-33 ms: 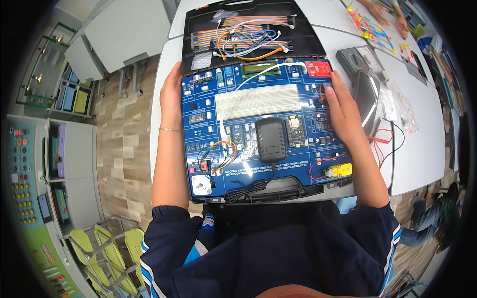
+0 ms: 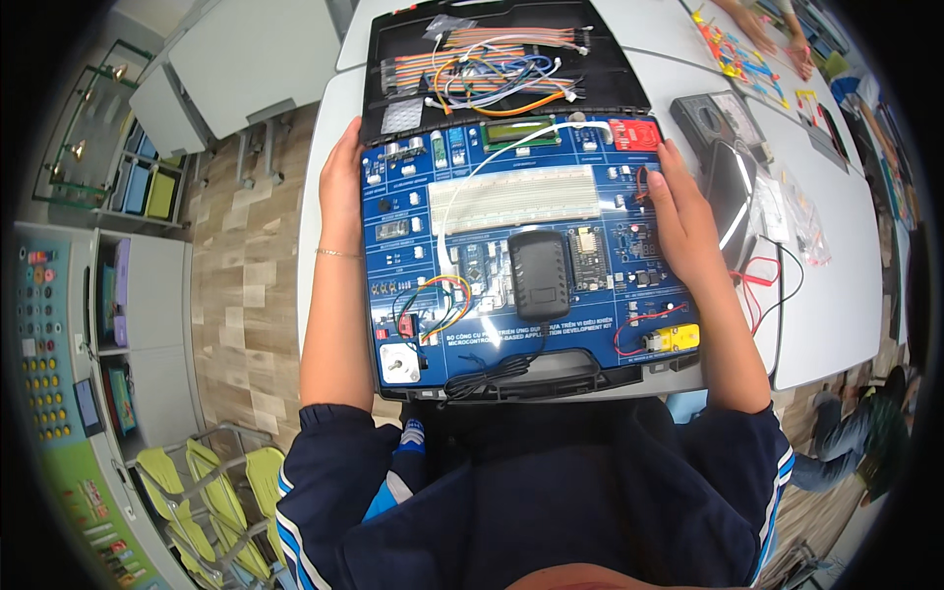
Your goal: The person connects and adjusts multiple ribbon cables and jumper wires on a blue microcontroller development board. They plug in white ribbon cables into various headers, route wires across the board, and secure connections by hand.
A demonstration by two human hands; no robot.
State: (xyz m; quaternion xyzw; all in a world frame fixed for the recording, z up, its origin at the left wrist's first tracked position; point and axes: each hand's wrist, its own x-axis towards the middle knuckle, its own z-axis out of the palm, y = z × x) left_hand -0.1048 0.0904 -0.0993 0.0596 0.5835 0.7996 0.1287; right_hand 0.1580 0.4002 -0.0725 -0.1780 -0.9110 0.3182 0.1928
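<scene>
An opened black case (image 2: 587, 382) lies on the white table in front of me, holding a blue microcontroller training board (image 2: 482, 369). My left hand (image 2: 341, 192) grips the case's left edge, with the fingers along its side. On the right edge, my right hand (image 2: 681, 221) holds the case, its thumb over the board. A white breadboard (image 2: 516, 200) sits mid-board. Below it rests a black power adapter (image 2: 539, 275), its cable (image 2: 487, 377) bundled at the near edge. A white cable (image 2: 467, 182) arches across to a red module (image 2: 634, 135). Colourful jumper wires (image 2: 492, 74) fill the lid.
To the right are a multimeter (image 2: 708, 118), a black device (image 2: 728, 192), red and black test leads (image 2: 757, 280) and plastic bags (image 2: 801, 226). At the far right, another person's hands (image 2: 752, 25) are near a colourful stick model (image 2: 737, 59). Green chairs (image 2: 211, 472) stand lower left.
</scene>
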